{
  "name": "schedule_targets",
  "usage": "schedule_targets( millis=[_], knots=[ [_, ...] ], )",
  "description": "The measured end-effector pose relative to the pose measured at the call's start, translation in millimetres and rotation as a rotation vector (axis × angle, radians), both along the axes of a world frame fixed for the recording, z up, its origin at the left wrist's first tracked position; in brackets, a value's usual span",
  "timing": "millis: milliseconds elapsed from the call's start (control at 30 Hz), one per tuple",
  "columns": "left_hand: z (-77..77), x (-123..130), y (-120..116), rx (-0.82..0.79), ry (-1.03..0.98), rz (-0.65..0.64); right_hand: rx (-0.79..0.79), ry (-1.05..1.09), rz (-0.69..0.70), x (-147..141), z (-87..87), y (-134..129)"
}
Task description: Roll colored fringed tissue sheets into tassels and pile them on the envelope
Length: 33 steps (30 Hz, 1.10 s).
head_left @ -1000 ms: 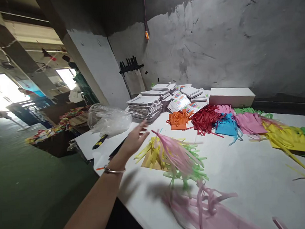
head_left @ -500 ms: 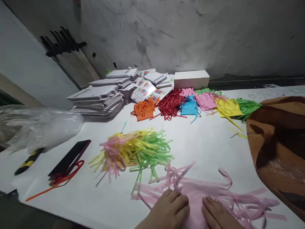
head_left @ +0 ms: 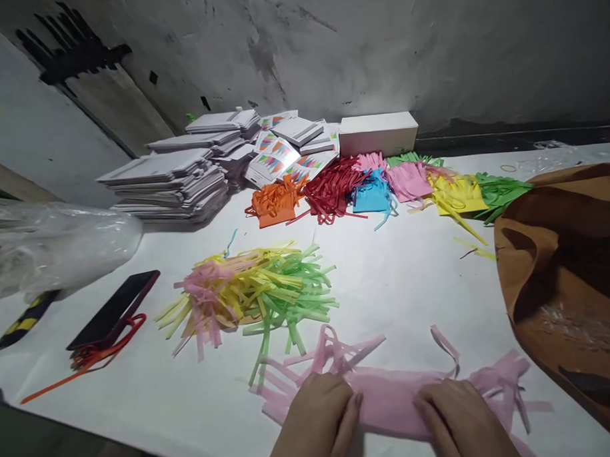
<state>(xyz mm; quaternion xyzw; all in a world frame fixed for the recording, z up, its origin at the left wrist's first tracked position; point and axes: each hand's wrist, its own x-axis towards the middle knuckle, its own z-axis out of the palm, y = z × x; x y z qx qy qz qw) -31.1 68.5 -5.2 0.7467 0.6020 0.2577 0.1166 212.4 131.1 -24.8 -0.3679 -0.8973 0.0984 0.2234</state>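
Note:
A pink fringed tissue piece (head_left: 390, 400) lies at the table's front edge, its plain middle band stretched between my hands and its strips spread out to both sides. My left hand (head_left: 319, 418) grips the band's left part with fingers curled. On the right part, my right hand (head_left: 462, 419) has its fingers curled and pressed together over the tissue. Just beyond my left hand rests a loose pile of pink, yellow and green fringed tissue (head_left: 252, 287).
Small fringed bundles (head_left: 336, 187), paper stacks (head_left: 168, 183) and a white box (head_left: 378, 134) line the back. At left are a phone (head_left: 115, 312), a black-yellow cutter (head_left: 28, 319) and plastic wrap (head_left: 80, 243). A brown bag (head_left: 526, 247) stands right.
My hands have moved apart and now hold the pink tissue with its middle band flatter and wider in view. The camera view has shifted slightly.

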Motion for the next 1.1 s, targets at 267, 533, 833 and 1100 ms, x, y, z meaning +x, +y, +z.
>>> schedule_targets(
  millis=[267, 533, 833, 1100],
  knots=[
    [3.4, 12, 24, -0.038, 0.371, 0.104, 0.064, -0.161, -0.212, -15, -8.8, 6],
    [-3.6, 12, 24, -0.076, 0.357, 0.122, 0.224, -0.125, -0.236, -17, 9.2, 9],
    [20.5, -2, 29, 0.050, 0.242, 0.185, 0.384, 0.106, 0.156, -28, -14.3, -16],
    [4.1, 13, 4, 0.250, 0.163, -0.221, 0.159, 0.257, 0.138, -32, -2.8, -15]
  ],
)
